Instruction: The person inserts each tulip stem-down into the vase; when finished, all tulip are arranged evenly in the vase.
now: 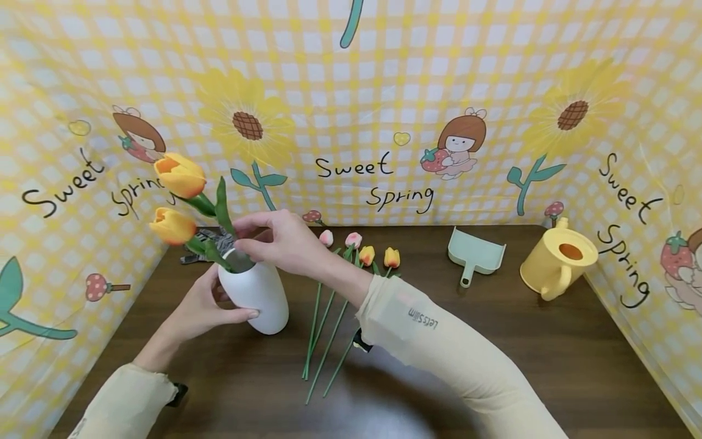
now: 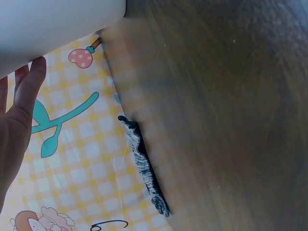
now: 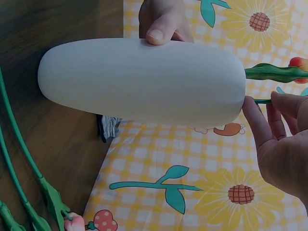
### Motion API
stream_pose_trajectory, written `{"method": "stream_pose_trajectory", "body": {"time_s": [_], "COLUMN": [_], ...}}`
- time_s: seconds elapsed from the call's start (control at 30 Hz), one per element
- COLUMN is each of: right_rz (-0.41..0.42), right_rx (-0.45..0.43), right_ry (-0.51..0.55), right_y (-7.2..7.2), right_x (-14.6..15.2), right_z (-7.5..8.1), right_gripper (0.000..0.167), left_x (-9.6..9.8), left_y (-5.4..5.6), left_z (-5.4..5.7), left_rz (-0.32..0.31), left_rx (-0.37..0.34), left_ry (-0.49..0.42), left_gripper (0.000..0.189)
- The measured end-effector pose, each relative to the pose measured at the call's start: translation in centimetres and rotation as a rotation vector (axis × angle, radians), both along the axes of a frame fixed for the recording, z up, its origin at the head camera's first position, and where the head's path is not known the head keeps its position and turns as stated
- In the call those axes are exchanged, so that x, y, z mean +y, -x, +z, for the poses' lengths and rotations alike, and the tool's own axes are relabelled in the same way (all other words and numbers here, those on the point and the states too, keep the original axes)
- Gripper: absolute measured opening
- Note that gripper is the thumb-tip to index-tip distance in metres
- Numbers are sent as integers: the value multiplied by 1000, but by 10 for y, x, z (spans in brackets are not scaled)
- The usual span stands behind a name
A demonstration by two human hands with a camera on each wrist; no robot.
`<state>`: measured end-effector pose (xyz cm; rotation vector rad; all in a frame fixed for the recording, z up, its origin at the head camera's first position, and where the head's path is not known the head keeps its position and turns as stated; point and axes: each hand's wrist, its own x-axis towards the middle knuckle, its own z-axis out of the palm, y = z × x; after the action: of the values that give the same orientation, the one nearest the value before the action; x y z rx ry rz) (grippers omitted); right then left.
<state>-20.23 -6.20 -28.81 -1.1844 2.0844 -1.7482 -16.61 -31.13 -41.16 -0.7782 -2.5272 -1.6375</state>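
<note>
- White vase [image 1: 255, 299]: on the left part of the bench [image 1: 428, 353], its mouth leaning left in the head view; I cannot tell whether its base touches the wood.
- Left hand [image 1: 203, 305]: wrapped round the vase's left side, thumb on the near face, fingers partly hidden behind.
- Right hand [image 1: 282, 244]: at the vase's mouth, thumb and fingers pinching a thin green stem [image 3: 263, 101] just outside the rim.
- Two big orange-yellow tulips [image 1: 181, 175]: standing in the vase, blooms to the left above the rim, one higher than the other.
- Small tulips [image 1: 392, 257]: two pink, two yellow-red, lying right of the vase, blooms away from the person; the right forearm crosses over their stems.
- Grey striped thing [image 2: 142, 163]: behind the vase by the bench's edge.
- Pale green dustpan [image 1: 476, 250]: right of the small tulips, handle towards the person.
- Yellow watering can [image 1: 556, 262]: beyond the dustpan, near the right edge.
- Yellow checked cloth [image 1: 351, 91]: hung round the bench, printed "Sweet Spring".
</note>
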Motion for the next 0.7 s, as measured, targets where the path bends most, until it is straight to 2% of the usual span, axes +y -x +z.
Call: {"method": "stream_pose_trajectory", "body": {"time_s": [0.27,0.5,0.7], "right_rz": [-21,-47,-77], "right_rx": [107,120,160], "right_ry": [-82,-183,-208], "right_y": [3,6,9], "right_x": [-2,-5,-8], "right_z": [2,2,-2], "right_gripper": [28,28,27], "left_x": [2,3,2], "left_y": [1,1,1], "left_z": [0,-1,-1], "left_rz": [-11,-18,-9], "left_rx": [19,16,25], "left_ry": [-5,-5,10], "left_gripper": [95,95,97]}}
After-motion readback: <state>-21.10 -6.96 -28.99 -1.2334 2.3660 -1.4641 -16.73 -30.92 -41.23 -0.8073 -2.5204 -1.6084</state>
